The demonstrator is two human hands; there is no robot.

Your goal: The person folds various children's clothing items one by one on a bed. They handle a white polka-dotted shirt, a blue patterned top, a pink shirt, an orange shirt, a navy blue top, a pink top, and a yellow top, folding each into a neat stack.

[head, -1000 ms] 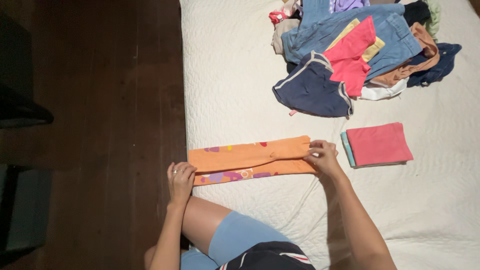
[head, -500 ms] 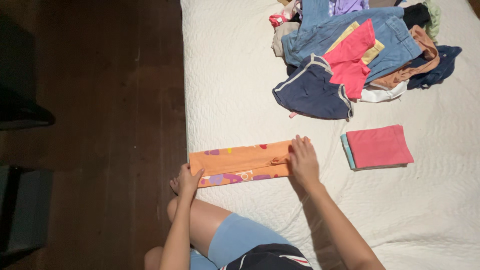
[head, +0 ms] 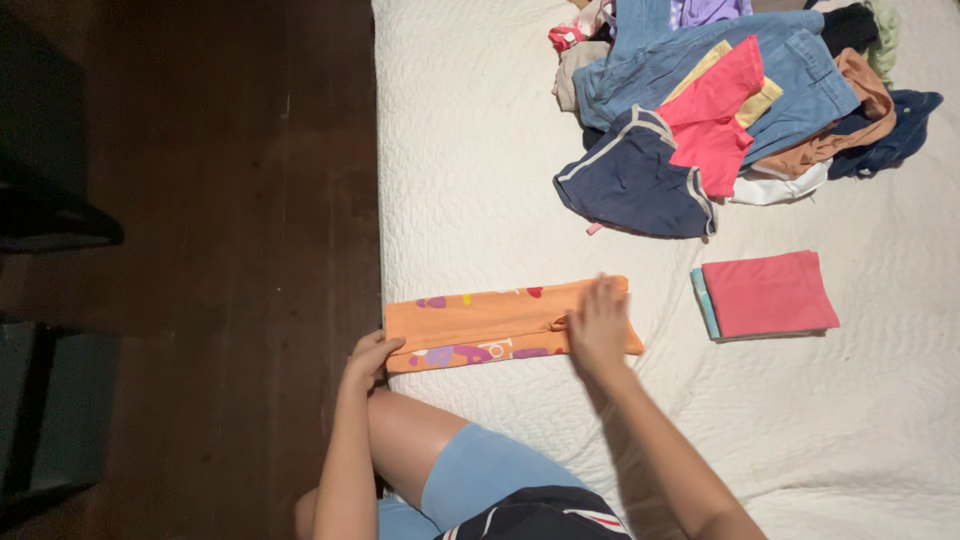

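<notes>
An orange garment (head: 480, 322) with coloured prints lies folded into a long strip across the near edge of the white quilted bed (head: 470, 160). My left hand (head: 368, 357) holds its left end at the bed's edge, fingers curled on the cloth. My right hand (head: 598, 322) lies flat on the strip near its right end, fingers together, slightly blurred.
A small folded stack, pink on top with teal beneath (head: 768, 294), sits to the right of the strip. A heap of unfolded clothes (head: 720, 110), with jeans, navy shorts and a red top, lies at the far side. Dark wooden floor (head: 200, 250) is on the left.
My right hand slid left from the strip's right end onto the cloth. My left hand shifted its hold on the left end. The view drifted slightly.
</notes>
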